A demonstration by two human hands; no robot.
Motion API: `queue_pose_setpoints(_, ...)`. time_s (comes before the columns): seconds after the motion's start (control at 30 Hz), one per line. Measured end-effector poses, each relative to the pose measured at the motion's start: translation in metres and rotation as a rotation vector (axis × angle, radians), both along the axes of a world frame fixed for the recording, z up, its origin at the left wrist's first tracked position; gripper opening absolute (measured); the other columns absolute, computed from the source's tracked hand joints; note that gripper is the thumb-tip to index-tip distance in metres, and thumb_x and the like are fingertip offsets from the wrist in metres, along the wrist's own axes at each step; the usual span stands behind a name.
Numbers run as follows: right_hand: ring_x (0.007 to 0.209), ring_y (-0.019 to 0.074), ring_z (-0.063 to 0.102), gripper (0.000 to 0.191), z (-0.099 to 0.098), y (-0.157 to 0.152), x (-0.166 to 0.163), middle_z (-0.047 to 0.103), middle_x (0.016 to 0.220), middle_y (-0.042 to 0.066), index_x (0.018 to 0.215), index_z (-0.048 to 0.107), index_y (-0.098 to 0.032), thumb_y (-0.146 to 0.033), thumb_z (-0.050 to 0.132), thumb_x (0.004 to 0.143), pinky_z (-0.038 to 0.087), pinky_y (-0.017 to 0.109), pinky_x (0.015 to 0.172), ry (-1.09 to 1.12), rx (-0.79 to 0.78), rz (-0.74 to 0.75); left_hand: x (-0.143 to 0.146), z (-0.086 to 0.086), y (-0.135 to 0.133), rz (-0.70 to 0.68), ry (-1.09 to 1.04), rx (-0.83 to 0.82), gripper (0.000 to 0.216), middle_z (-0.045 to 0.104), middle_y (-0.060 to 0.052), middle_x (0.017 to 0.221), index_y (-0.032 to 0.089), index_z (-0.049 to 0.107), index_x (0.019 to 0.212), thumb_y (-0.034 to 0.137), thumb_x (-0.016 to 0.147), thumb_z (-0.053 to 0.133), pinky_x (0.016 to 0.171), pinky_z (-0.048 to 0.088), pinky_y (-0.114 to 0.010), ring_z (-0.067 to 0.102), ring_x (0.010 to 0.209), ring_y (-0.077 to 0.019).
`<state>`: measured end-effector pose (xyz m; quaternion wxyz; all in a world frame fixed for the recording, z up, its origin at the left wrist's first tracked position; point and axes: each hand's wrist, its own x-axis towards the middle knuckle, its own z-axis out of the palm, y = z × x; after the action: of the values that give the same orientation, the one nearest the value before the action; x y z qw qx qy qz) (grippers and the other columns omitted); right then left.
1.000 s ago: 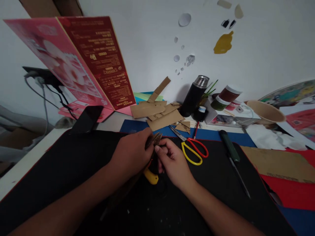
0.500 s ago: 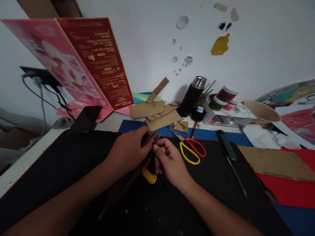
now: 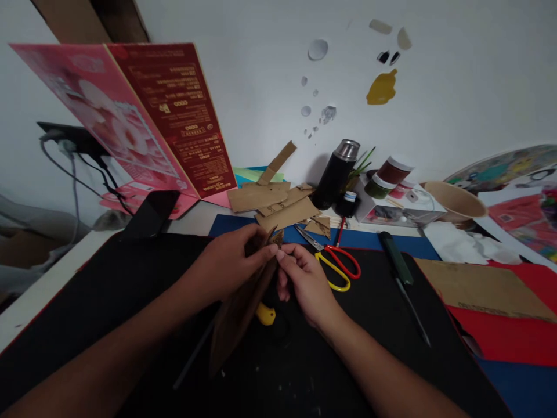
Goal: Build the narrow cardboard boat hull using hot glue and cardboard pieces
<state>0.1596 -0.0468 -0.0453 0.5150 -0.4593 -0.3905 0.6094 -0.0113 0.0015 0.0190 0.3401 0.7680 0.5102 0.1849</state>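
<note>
Both hands, left (image 3: 230,264) and right (image 3: 304,278), pinched the top corner of a light, stiff-looking cardboard strip (image 3: 239,313) standing just left of the scissors (image 3: 333,261), best gripped by its edges.

You're working in dim, flat indoor light that falls brightest on the far white wall (image 3: 435,87), while the near black mat (image 3: 108,290) swallows detail. Your left hand (image 3: 230,264) and right hand (image 3: 304,278) read dark and slightly soft. The flask (image 3: 335,174) throws a soft shadow leftward on the wall. Expect wide-lens bending at both edges (the pink board (image 3: 108,116) leans noticeably), with mild grain throughout.
</note>
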Motion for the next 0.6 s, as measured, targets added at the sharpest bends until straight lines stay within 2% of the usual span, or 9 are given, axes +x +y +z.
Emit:
queue_pose_setpoints(0.1, 0.035, 0.0104, 0.05, 0.04, -0.001, 0.002, 0.001, 0.056, 0.05, -0.01, 0.095, 0.061, -0.022, -0.057, 0.076, 0.087, 0.038, 0.019, 0.036, 0.023, -0.025, -0.032, -0.006, 0.0, 0.007, -0.114, -0.129, -0.147, 0.044, 0.077, -0.005, 0.107, 0.021, 0.068, 0.115, 0.059, 0.092, 0.063, 0.083, 0.052, -0.036, 0.071, 0.097, -0.0253)
queue_pose_setpoints(0.2, 0.035, 0.0102, 0.05, 0.04, -0.001, 0.003, 0.002, 0.055, 0.05, -0.01, 0.094, 0.062, -0.021, -0.057, 0.077, 0.086, 0.038, 0.019, 0.036, 0.036, -0.038, -0.04, -0.014, -0.003, 0.015, -0.206, -0.262, -0.319, 0.045, 0.076, -0.007, 0.12, 0.023, 0.064, 0.125, 0.054, 0.093, 0.067, 0.093, 0.054, -0.037, 0.071, 0.11, -0.0256)
queue_pose_setpoints(0.3, 0.035, 0.0099, 0.05, 0.039, 0.0, 0.002, 0.002, 0.055, 0.05, -0.01, 0.093, 0.063, -0.021, -0.056, 0.078, 0.085, 0.037, 0.019, 0.037, 0.044, -0.041, -0.034, -0.019, -0.008, 0.02, -0.266, -0.304, -0.423, 0.04, 0.076, -0.006, 0.122, 0.023, 0.064, 0.122, 0.052, 0.094, 0.068, 0.096, 0.055, -0.037, 0.072, 0.111, -0.0247)
queue_pose_setpoints(0.43, 0.036, 0.0096, 0.05, 0.038, 0.001, 0.002, 0.002, 0.056, 0.05, -0.009, 0.093, 0.064, -0.02, -0.055, 0.078, 0.086, 0.038, 0.019, 0.037, 0.05, -0.042, -0.034, -0.019, -0.01, 0.02, -0.283, -0.326, -0.52, 0.044, 0.078, -0.006, 0.122, 0.025, 0.06, 0.125, 0.055, 0.094, 0.068, 0.095, 0.055, -0.036, 0.073, 0.112, -0.0248)
queue_pose_setpoints(0.6, 0.036, 0.0098, 0.05, 0.038, 0.003, 0.001, 0.001, 0.055, 0.05, -0.01, 0.097, 0.065, -0.021, -0.055, 0.077, 0.087, 0.038, 0.019, 0.037, 0.061, -0.027, -0.021, -0.014, -0.004, 0.014, -0.247, -0.315, -0.548, 0.048, 0.079, -0.007, 0.12, 0.024, 0.059, 0.127, 0.056, 0.093, 0.069, 0.088, 0.056, -0.035, 0.075, 0.109, -0.0262)
